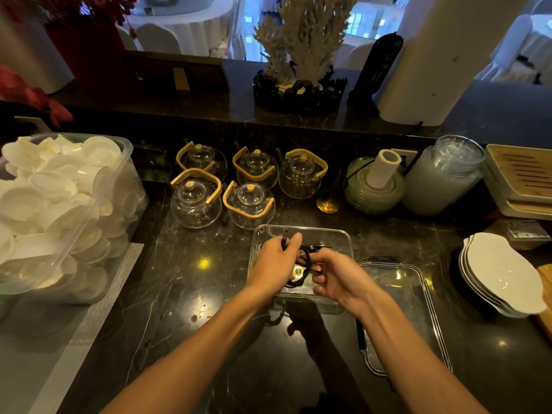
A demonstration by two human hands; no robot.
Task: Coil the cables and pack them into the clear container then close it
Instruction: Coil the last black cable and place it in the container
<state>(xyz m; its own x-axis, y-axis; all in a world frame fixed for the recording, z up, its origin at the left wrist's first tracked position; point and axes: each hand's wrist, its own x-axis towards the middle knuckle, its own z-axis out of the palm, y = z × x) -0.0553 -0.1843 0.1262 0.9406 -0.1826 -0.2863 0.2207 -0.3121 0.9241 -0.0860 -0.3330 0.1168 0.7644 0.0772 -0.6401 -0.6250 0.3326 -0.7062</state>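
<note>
Hands over clear container (343, 237) on dark marble counter (185, 294). Left hand (276, 261) curled, pinching one end of black cable (304, 264) between thumb and fingers, plug tip poking up above the knuckles. Right hand (334, 277) curled too, fingers hooked round the loops of the same cable just beside the left. Cable bunched in a loose coil between both hands, hanging above the open container; touching the bottom or not, cannot tell. Lid (418, 294) off, lying flat on the counter just right of the container, partly under the right forearm. Behind: five glass teapots (195, 201) with wooden handles. Far left: big plastic tub (125, 180) heaped with white dishes. Far right: stack of white plates (501, 273).
</note>
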